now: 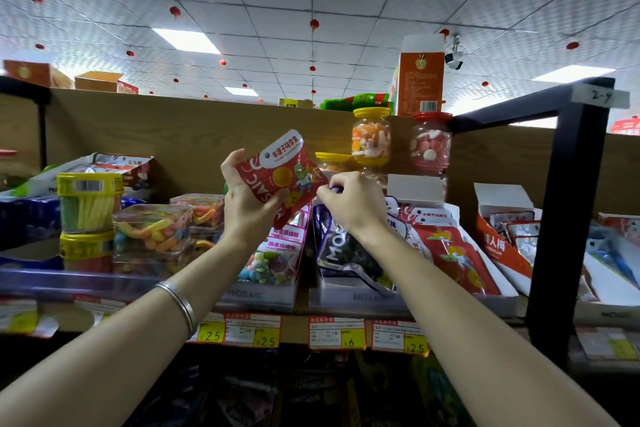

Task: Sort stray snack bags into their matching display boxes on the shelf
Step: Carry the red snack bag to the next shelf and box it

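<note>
My left hand (246,199) grips a red snack bag (282,172) with cartoon fruit and a white header, held up above the shelf boxes. My right hand (353,203) pinches the top of a dark purple bag (341,251) that stands in its display box (360,296) below. To the right, a white box (502,282) holds red bags (453,253) that look like the one I hold. A box of pink candy bags (277,255) stands under my left hand.
Clear tubs of gummy worms (152,230) and yellow-lidded jars (88,201) fill the shelf's left. Candy jars (371,137) stand at the back. A black shelf post (568,218) rises on the right. Price tags (336,333) line the shelf edge.
</note>
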